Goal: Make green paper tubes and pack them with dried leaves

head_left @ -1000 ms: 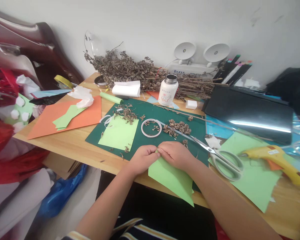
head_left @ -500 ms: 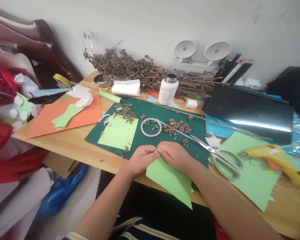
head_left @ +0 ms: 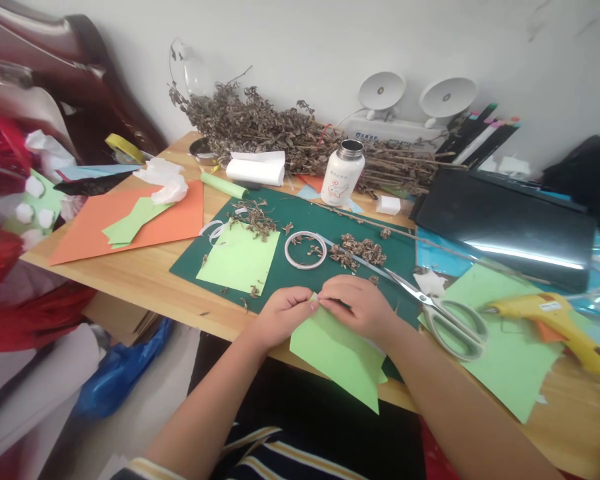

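A light green sheet of paper (head_left: 337,360) hangs at the table's front edge, its top corner pinched between both hands. My left hand (head_left: 285,313) is closed on that corner with thumb and fingers. Against the same corner, my right hand (head_left: 357,307) is closed too, its fingertips meeting my left thumb. Beyond the hands, a roll of narrow tape (head_left: 287,251) lies on the green cutting mat (head_left: 253,210). Crumpled dried leaves (head_left: 365,250) sit right of the roll. Scissors (head_left: 450,320) rest near my right hand, blades partly over the mat.
A yellow glue gun (head_left: 550,307) lies on green paper at the right. An open white bottle (head_left: 343,175) stands behind the mat, before a heap of dried branches (head_left: 260,127). Orange paper (head_left: 80,233) covers the left side. A black flat device (head_left: 505,223) is at the back right.
My right hand's fingers have lifted and shifted slightly at the paper's corner, showing more of it. The left hand keeps its pinch. The camera view has shifted a little.
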`<state>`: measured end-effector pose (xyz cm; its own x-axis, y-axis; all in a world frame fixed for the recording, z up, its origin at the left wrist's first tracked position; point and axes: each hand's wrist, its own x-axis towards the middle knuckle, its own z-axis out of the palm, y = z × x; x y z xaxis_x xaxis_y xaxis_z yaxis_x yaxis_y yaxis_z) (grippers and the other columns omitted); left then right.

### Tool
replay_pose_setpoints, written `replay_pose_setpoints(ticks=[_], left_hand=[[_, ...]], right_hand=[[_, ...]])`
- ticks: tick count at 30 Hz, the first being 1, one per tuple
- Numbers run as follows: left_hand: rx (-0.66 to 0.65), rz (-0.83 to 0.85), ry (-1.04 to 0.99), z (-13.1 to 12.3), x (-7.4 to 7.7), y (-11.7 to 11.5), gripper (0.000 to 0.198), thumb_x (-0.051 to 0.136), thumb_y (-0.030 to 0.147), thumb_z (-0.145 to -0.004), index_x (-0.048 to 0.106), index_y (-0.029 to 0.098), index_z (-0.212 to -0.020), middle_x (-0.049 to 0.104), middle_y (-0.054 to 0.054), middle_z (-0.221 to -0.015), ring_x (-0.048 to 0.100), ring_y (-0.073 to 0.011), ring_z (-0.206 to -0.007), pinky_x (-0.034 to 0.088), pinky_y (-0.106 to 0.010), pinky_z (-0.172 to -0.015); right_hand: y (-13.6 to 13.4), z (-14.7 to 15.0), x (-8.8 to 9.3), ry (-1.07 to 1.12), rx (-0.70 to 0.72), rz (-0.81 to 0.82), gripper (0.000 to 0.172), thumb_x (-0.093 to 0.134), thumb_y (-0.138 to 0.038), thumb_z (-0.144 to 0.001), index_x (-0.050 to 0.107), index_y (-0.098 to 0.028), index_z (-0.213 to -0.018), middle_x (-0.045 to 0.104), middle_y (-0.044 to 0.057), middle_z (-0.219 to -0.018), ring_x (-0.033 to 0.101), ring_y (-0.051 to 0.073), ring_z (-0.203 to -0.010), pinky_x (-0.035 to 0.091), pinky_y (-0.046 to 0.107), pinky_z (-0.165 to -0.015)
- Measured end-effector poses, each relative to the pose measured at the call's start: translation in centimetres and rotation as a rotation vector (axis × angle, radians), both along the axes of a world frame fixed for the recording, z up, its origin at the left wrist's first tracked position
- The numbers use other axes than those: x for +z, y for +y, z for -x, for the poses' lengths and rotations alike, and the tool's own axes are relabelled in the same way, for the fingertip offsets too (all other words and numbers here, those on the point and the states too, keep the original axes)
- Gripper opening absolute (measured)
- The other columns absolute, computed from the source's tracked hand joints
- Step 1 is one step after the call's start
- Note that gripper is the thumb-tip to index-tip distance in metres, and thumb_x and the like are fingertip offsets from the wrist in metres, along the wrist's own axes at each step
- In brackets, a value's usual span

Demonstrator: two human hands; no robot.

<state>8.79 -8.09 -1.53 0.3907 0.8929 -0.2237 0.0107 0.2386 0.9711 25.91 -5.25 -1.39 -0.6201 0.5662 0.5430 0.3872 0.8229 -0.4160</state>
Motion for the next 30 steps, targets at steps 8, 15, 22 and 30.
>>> replay_pose_setpoints(ticks=[8,15,22,30], left_hand=[[0.015,-0.047,0.083,-0.2,0.0,0.0,0.031,0.05,0.037,-0.072,0.037,0.017,-0.053,0.03,0.006,-0.051,0.029,-0.0062,-0.047,0.023,-0.02,-0.043],[0.005,-0.052,0.086,0.0,0.0,0.0,0.031,0.049,0.036,-0.073,0.037,0.017,-0.053,0.031,0.005,-0.051,0.03,-0.0066,-0.047,0.024,-0.02,-0.043],[-0.06,-0.159,0.163,-0.1,0.0,0.3,0.027,0.045,0.034,-0.076,0.044,0.015,-0.056,0.034,0.004,-0.056,0.033,-0.0086,-0.054,0.029,-0.021,-0.049],[-0.099,-0.181,0.159,-0.2,-0.3,0.5,0.026,0.041,0.033,-0.079,0.049,0.015,-0.064,0.038,0.002,-0.061,0.037,-0.0101,-0.059,0.032,-0.021,-0.054]], right_hand=[[0.1,0.0,0.1,-0.045,-0.01,-0.101,0.015,0.046,-0.02,-0.084,0.061,-0.017,-0.082,0.068,0.003,-0.073,0.061,0.015,-0.067,0.048,0.027,-0.06],[-0.2,0.2,0.3,-0.036,-0.021,-0.168,0.023,0.04,-0.02,-0.087,0.062,-0.017,-0.077,0.069,0.003,-0.071,0.062,0.014,-0.066,0.047,0.025,-0.059],[-0.2,0.0,0.2,-0.063,-0.049,-0.162,0.023,0.042,-0.021,-0.086,0.062,-0.017,-0.076,0.069,0.003,-0.07,0.062,0.013,-0.065,0.046,0.025,-0.058],[0.3,-0.3,-0.6,-0.042,-0.034,-0.272,0.017,0.045,-0.016,-0.084,0.06,-0.018,-0.077,0.069,0.003,-0.072,0.061,0.013,-0.064,0.043,0.024,-0.056]])
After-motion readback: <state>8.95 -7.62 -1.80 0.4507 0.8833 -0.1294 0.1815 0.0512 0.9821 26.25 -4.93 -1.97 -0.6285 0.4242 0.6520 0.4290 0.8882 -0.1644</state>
